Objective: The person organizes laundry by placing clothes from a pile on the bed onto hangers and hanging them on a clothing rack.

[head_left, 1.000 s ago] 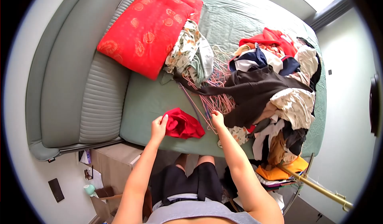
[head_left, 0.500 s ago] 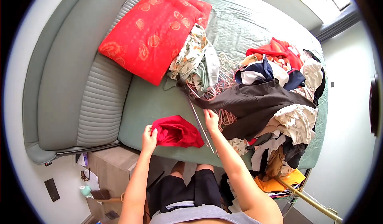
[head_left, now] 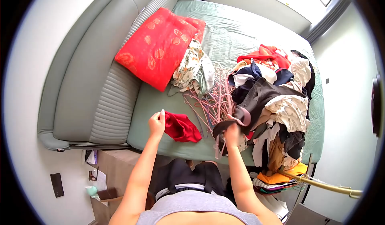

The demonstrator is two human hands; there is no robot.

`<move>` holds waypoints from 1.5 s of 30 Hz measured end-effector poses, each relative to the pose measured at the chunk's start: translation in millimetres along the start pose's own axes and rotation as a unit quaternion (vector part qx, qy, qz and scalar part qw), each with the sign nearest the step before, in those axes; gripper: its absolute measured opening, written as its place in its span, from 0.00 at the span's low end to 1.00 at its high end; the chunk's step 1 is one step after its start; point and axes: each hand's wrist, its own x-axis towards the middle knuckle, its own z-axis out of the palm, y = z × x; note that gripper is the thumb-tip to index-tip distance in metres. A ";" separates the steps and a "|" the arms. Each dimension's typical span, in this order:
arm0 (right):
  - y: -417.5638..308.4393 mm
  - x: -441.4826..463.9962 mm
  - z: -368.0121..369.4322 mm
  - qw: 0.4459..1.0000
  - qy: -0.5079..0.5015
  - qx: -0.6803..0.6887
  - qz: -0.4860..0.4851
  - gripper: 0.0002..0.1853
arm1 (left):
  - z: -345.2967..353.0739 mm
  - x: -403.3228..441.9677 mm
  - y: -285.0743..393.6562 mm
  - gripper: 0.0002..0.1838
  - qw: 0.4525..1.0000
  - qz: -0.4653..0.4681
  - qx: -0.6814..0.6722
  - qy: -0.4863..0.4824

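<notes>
My left hand [head_left: 157,123] pinches the edge of a crumpled dark red garment [head_left: 180,128], which hangs over the near side of the bed. Farther right, my right hand [head_left: 231,136] is closed and blurred by motion, at the end of a dark garment [head_left: 253,100]. A pale clothes hanger [head_left: 218,148] dangles beside it and appears to be in its grip; the fingers are partly hidden. Behind both hands spreads a tangle of pink and white hangers [head_left: 216,98].
A heap of mixed clothes [head_left: 286,108] covers the right of the bed [head_left: 236,28]. A red patterned quilt [head_left: 160,44] and a leaf-print cloth [head_left: 190,70] lie by the grey headboard [head_left: 80,84]. A brass-coloured pole [head_left: 329,186] stands near right, beside folded clothes [head_left: 280,179].
My right hand has moved right and nearer to me, and the dark garment and hanger have shifted right with it. My left hand has risen slightly, still holding the red garment. The view has shifted.
</notes>
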 end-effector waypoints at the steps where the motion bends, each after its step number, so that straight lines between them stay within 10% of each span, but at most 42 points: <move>1: -14.3 -5.5 10.4 0.997 -0.055 -0.058 0.003 0.09 | 0.9 2.2 2.9 0.18 1.000 0.022 -0.010 0.004; 6: -22.1 -36.0 19.3 0.961 -0.152 -0.216 -0.078 0.04 | -4.5 15.5 -10.9 0.10 0.998 0.065 0.019 -0.013; 20: -63.4 -66.1 -0.2 0.951 -0.307 0.048 0.006 0.10 | -18.3 43.7 10.1 0.14 0.995 0.060 0.039 0.076; 33: -58.7 -36.4 25.1 0.958 -0.270 0.050 -0.082 0.13 | -29.8 -0.6 92.4 0.09 0.890 0.367 0.178 -0.203; 36: -51.1 -17.6 10.5 0.978 -0.190 0.072 -0.055 0.19 | -34.2 8.0 84.1 0.06 0.853 0.431 0.220 -0.195; 40: -32.8 27.2 -44.5 0.861 0.003 0.501 -0.090 0.23 | -42.3 16.4 69.8 0.06 0.879 0.428 0.150 -0.149; 42: 9.9 57.5 -92.8 0.815 0.318 0.477 0.087 0.17 | -50.2 14.2 65.4 0.07 0.896 0.383 0.164 -0.156; 45: 77.1 57.5 -95.3 0.879 0.357 0.261 0.178 0.07 | -56.7 11.4 67.8 0.07 0.907 0.368 0.157 -0.134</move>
